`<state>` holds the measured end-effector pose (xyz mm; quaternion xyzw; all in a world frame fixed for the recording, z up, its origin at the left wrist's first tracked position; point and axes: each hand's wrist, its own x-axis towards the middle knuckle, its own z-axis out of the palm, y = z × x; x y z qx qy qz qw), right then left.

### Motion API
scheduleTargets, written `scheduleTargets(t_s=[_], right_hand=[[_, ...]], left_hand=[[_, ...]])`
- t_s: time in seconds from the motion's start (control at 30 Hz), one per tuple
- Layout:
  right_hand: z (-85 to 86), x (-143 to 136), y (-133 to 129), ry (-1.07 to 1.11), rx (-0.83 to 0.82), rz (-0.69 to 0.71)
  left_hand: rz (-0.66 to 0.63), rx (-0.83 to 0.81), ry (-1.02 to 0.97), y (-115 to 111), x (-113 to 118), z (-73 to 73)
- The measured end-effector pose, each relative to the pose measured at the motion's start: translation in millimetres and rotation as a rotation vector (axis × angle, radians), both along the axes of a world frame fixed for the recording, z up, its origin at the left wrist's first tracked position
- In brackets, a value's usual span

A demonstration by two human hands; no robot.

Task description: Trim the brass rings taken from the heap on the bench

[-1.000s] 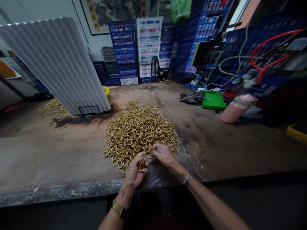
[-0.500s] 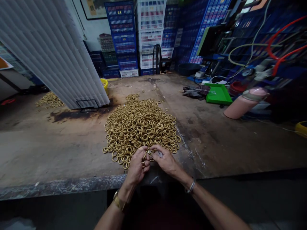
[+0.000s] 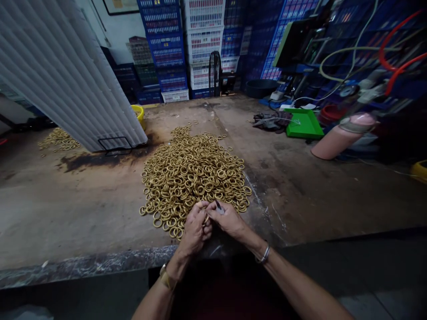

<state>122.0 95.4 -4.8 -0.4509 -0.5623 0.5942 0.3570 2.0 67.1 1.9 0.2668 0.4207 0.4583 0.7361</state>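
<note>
Hands: left hand [image 3: 196, 226] and right hand [image 3: 227, 218] met at lower centre of the frame, fingertips together at the near edge of the pile.
Left hand: fingers curled shut around a few rings [image 3: 206, 219]; how many, I could not tell.
Right hand: thumb and forefinger pinched on a small dark tool [image 3: 219, 206], its tip pointing up toward the pile.
Pile: heap of brass rings [image 3: 193, 175] lay mid-frame on the bench [image 3: 66, 213], touching both hands at its near side.
Bench edge: worn rim ran across the lower frame, just under the wrists.
Wrists: gold watch [image 3: 166, 279] on the left, bangle [image 3: 264, 254] on the right.
Around: white ribbed panel [image 3: 66, 75] upper left, a second small heap [image 3: 56, 138] at far left, green tray [image 3: 303, 124] and pink flask [image 3: 340, 135] upper right, crates [image 3: 200, 44] stacked at top centre.
Doing it well: to my eye the work wanted a light, steady pinch, one ring at a time, held close over the bench so a slip fell back on the heap.
Risk: a loose grip would likely have let rings roll off the near rim.
</note>
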Motion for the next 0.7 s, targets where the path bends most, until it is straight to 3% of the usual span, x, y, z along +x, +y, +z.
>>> scheduleTargets(t_s=[0.17,0.27,0.43,0.7], right_hand=[[3.8,1,0,-0.141,0.115,-0.066],[4.5,5,-3,-0.288,0.269,-0.076],[6.8,15,-12,-0.626,0.572,0.082],[11.5,16,-17,-0.845,0.592,0.234]], left_hand=[[-0.052,-0.023,-0.218,-2,-1,-1.6],[-0.045,-0.052,-0.27,-3,-1,-1.9],[-0.008,-0.053,-0.235,-5,1,-1.8],[0.006,-0.034,-0.149,-10,0,-8.1]])
